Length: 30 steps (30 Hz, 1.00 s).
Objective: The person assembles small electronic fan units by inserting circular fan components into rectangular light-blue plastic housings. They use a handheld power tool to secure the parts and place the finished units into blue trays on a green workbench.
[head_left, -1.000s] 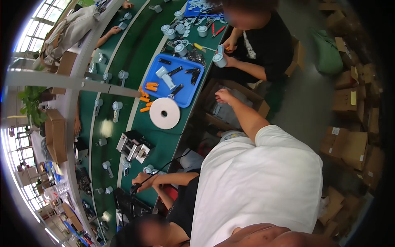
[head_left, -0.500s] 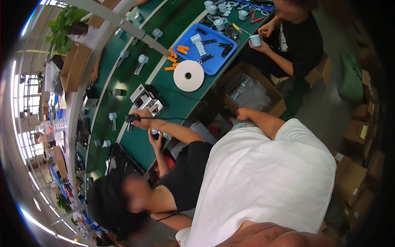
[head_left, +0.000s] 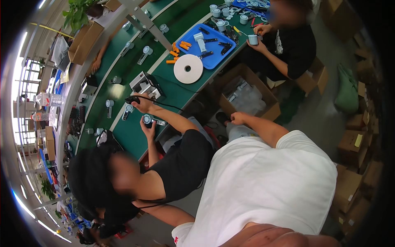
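My right hand point(head_left: 237, 118) rests by my grey-trousered leg point(head_left: 242, 131), its fingers curled in and no object showing in them. My left forearm point(head_left: 164, 213) reaches left behind a co-worker in black, whose head and shoulder hide my left hand. That co-worker's one hand point(head_left: 142, 103) grips a black corded tool point(head_left: 132, 99) above the green bench point(head_left: 131, 133). The co-worker's other hand point(head_left: 148, 131) holds a pale blue and grey device with a round head point(head_left: 148, 119). A similar device point(head_left: 128, 109) lies on the bench below the tool.
On the bench are a small metal-fronted machine point(head_left: 145, 85), a white reel point(head_left: 188, 68), orange parts point(head_left: 173, 61) and a blue tray point(head_left: 216, 61) of parts. Another person holds a pale cup-shaped part point(head_left: 253, 40). An open carton point(head_left: 271, 115) stands below the bench; more boxes point(head_left: 349, 185) line the right.
The view has shifted slightly. The near co-worker's head has moved left, and the device in that person's lower hand shows more fully. My right hand stays by my leg.
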Each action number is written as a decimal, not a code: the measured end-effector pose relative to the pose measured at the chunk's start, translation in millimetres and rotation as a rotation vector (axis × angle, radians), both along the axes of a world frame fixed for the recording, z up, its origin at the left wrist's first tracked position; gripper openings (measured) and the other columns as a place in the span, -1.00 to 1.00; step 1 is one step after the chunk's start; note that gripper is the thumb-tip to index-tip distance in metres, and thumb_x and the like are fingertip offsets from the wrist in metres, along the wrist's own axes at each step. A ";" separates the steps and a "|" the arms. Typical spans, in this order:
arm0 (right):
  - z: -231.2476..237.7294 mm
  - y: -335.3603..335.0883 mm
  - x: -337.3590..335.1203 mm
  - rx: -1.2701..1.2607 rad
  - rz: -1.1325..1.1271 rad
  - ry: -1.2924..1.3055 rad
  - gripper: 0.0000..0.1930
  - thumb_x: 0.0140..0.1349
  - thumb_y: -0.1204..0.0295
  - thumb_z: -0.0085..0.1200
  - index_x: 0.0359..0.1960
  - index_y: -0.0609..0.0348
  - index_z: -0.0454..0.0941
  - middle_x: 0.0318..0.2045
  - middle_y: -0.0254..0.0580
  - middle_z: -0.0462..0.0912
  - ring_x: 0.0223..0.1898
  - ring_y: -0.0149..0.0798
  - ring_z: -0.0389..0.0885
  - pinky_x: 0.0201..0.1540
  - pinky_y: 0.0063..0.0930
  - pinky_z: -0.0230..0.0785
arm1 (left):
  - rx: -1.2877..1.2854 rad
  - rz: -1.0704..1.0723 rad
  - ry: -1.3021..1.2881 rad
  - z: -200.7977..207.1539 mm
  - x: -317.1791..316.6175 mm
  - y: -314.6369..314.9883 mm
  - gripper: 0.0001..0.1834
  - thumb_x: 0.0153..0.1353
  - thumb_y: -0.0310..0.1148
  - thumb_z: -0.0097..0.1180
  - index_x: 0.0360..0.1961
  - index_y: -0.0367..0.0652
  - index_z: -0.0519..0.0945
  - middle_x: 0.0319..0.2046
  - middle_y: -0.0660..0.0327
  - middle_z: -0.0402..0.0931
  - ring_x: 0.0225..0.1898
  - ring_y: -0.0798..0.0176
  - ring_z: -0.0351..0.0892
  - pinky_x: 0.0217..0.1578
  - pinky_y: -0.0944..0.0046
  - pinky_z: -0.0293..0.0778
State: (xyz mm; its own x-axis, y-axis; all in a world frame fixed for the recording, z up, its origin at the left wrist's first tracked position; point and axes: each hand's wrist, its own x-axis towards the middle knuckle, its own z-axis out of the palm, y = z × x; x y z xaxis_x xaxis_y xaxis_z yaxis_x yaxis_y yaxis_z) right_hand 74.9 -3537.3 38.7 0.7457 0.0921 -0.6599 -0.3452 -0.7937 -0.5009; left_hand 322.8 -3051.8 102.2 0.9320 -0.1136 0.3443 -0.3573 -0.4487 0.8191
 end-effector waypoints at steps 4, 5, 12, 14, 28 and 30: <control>-28.4 -10.1 -53.8 -0.049 0.094 0.087 -0.65 0.14 0.16 0.19 -0.08 0.00 0.70 -0.04 -0.05 0.73 0.05 -0.01 0.67 0.10 -0.17 0.51 | 0.010 0.067 0.042 37.2 -28.5 9.7 -0.31 0.23 0.00 0.25 0.25 -0.22 0.43 0.14 0.03 0.51 0.16 0.03 0.50 0.34 0.09 0.20; -34.5 -14.7 -62.3 -0.038 0.093 0.105 -0.64 0.13 0.16 0.19 -0.07 -0.01 0.70 -0.04 -0.05 0.73 0.04 -0.01 0.68 0.10 -0.16 0.51 | 0.014 0.099 0.044 49.2 -40.7 14.9 -0.33 0.25 -0.01 0.23 0.24 -0.23 0.43 0.13 0.03 0.51 0.15 0.03 0.51 0.32 0.10 0.21; -46.2 -45.7 -47.9 -0.028 0.230 0.130 -0.63 0.08 0.19 0.19 -0.09 0.03 0.73 -0.08 -0.03 0.75 -0.02 0.02 0.71 0.07 -0.15 0.53 | 0.015 0.403 0.023 148.5 -173.4 57.1 -0.45 0.32 -0.04 0.15 0.14 -0.25 0.48 0.01 0.04 0.55 0.03 0.07 0.54 0.18 0.13 0.29; -59.5 -49.3 -47.8 0.014 0.182 0.097 -0.63 0.08 0.19 0.19 -0.11 0.05 0.73 -0.10 -0.02 0.75 -0.02 0.02 0.71 0.07 -0.15 0.53 | 0.024 0.503 0.020 168.0 -214.5 69.2 -0.49 0.34 -0.05 0.13 0.11 -0.26 0.50 -0.02 0.04 0.56 0.00 0.08 0.55 0.13 0.13 0.32; -42.3 -3.9 -27.2 0.082 0.300 0.117 -0.68 0.15 0.26 0.08 -0.19 0.14 0.76 -0.11 0.01 0.76 0.00 0.06 0.70 0.07 -0.10 0.54 | -0.012 0.742 -0.067 208.4 -345.1 88.6 -0.60 0.50 -0.13 -0.03 -0.09 -0.31 0.59 -0.25 0.05 0.62 -0.24 0.14 0.61 -0.15 0.19 0.49; -21.1 4.6 -29.1 0.092 0.297 0.016 -0.70 0.15 0.26 0.08 -0.21 0.12 0.76 -0.10 0.00 0.76 0.01 0.05 0.70 0.09 -0.10 0.53 | 0.197 0.722 -0.187 206.3 -345.2 86.6 -0.58 0.53 -0.14 -0.11 -0.17 -0.35 0.55 -0.30 0.03 0.58 -0.28 0.12 0.58 -0.19 0.16 0.48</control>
